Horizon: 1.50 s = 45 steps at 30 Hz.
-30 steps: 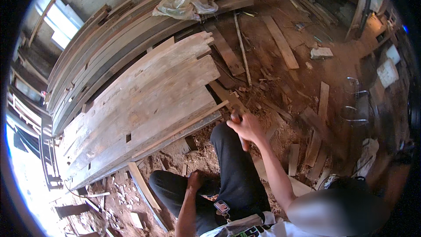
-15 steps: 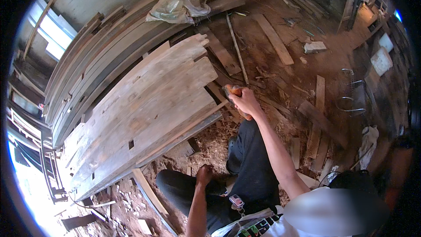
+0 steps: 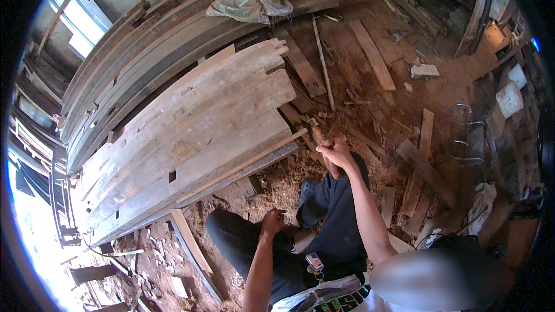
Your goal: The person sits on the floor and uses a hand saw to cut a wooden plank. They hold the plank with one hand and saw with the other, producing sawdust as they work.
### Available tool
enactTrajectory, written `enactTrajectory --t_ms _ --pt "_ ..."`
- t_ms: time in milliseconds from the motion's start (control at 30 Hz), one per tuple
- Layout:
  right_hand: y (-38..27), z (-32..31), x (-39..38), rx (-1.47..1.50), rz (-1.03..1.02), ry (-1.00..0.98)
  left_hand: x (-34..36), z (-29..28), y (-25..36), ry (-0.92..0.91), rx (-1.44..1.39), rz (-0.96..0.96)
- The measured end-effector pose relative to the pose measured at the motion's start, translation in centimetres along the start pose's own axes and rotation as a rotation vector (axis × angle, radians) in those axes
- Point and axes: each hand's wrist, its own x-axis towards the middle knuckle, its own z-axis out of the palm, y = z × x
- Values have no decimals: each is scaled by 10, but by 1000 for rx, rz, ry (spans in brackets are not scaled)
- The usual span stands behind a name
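Note:
My right hand (image 3: 337,156) is closed round a long, orange-brown wooden hand tool (image 3: 324,137), perhaps a plane, held just right of the end of a thin wood strip (image 3: 248,166) on the front edge of a broad layer of pale planks (image 3: 185,127). Whether the tool touches the strip I cannot tell. My left hand (image 3: 272,221) hangs low by my bent leg (image 3: 228,234), fingers loosely apart and holding nothing visible. A dark clog (image 3: 310,199) shows between my legs.
Long stacked boards (image 3: 144,60) curve behind, with a crumpled plastic sack (image 3: 248,1) on top. Loose planks (image 3: 370,52), a pale block (image 3: 424,71), metal hoops (image 3: 468,133) and shavings litter the right floor. A short board (image 3: 191,242) leans near my left knee.
My right hand and tool rose about half a second ago, then came lower and rightward. My right leg has shifted right, exposing the clog. My left hand has moved right, its fingers looser.

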Motion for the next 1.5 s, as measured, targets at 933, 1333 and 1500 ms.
enactTrajectory --t_ms 933,1333,1500 --pt "24 26 -13 91 -109 221 -26 15 5 -103 79 24" --pt "19 13 -15 62 1 144 -28 20 -3 -135 168 76" --pt "20 14 -14 69 -5 135 -30 21 -7 -162 159 111"
